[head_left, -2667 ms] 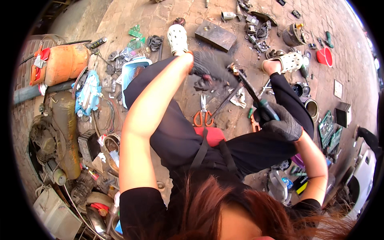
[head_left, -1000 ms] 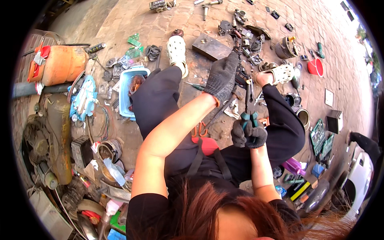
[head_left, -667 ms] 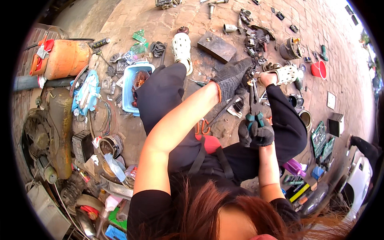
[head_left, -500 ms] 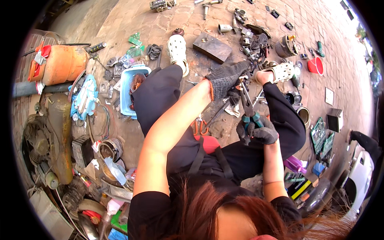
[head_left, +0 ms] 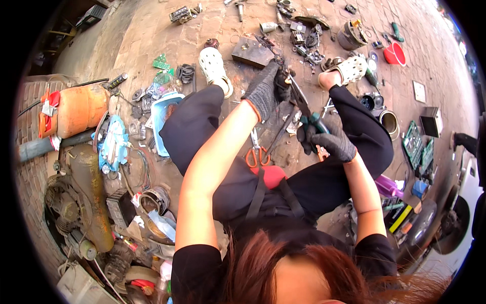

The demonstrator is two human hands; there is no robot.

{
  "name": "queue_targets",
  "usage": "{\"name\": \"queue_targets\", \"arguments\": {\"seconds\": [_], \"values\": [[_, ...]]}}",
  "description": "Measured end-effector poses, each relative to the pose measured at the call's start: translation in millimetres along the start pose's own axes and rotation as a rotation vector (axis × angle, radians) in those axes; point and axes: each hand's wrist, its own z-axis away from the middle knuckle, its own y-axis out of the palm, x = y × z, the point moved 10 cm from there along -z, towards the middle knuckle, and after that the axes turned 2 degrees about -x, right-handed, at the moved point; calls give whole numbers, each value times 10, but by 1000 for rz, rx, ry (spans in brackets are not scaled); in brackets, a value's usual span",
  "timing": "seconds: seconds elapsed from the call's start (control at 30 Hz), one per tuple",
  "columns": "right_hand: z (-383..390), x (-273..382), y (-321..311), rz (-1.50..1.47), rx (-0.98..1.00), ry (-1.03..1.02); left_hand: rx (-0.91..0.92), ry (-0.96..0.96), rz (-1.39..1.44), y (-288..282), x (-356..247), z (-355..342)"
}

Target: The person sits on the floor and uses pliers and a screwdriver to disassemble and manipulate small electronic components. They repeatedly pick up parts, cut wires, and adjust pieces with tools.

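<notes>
Both my hands wear dark grey knit gloves with orange cuffs. My left hand (head_left: 259, 95) reaches forward over the ground, its fingers closed round a dark part with a small copper-coloured bit (head_left: 288, 80); the part's shape is mostly hidden by the glove. My right hand (head_left: 336, 144) is wrapped round the green handles of long-nosed pliers (head_left: 301, 103). The pliers' jaws point up and left, meeting the held part by the copper bit; whether they bite on it I cannot tell. Orange-handled scissors (head_left: 257, 153) lie between my legs.
A heavy metal block (head_left: 252, 52) lies just beyond my left hand. Loose metal parts (head_left: 309, 53) spread ahead, with a red bucket (head_left: 395, 53) farther right. A blue basin (head_left: 160, 112) stands beside my left knee, an orange gas cylinder (head_left: 83, 110) at far left.
My hands, the held part and the pliers have shifted left. The pliers are now tilted more to the left. The view has turned slightly, so the scissors show more fully.
</notes>
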Motion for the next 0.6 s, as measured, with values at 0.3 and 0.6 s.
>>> {"name": "queue_targets", "arguments": {"seconds": [0.3, 0.6], "values": [[-38, -138, -215, -174, -62, 126, 202, 58, 13, -210, -55, -301], [27, -294, -709, -600, -405, 20, 89, 185, 9, -691, -203, -1033]]}}
